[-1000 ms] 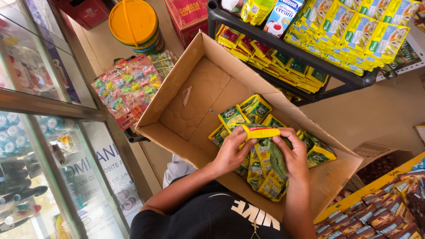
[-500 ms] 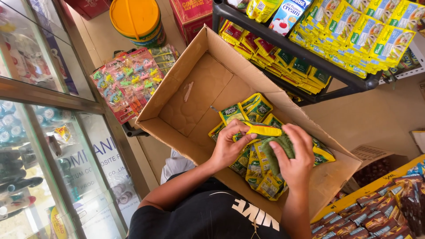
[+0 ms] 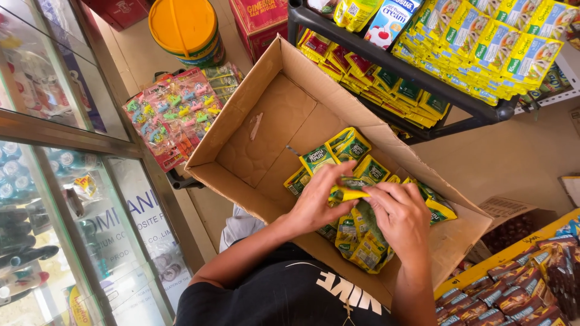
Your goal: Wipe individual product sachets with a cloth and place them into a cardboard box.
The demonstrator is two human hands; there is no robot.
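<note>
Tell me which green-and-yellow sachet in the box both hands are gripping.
The sachet at the top of the hanging strip, pinched between left hand and right hand; the others lie loose in the cardboard box.

- A single head-worn camera looked steeply down from above the person's black-shirted chest point(image 3: 284, 296).
- It sat close over the left hand point(image 3: 317, 202) and right hand point(image 3: 402, 217), which filled the lower middle.
- The open brown cardboard box point(image 3: 266, 139) lay just beyond, angled across the centre.
- The black metal shelf rack point(image 3: 386, 60) ran along the top right, the glass-fronted cabinet point(image 3: 54, 181) down the left edge.
</note>
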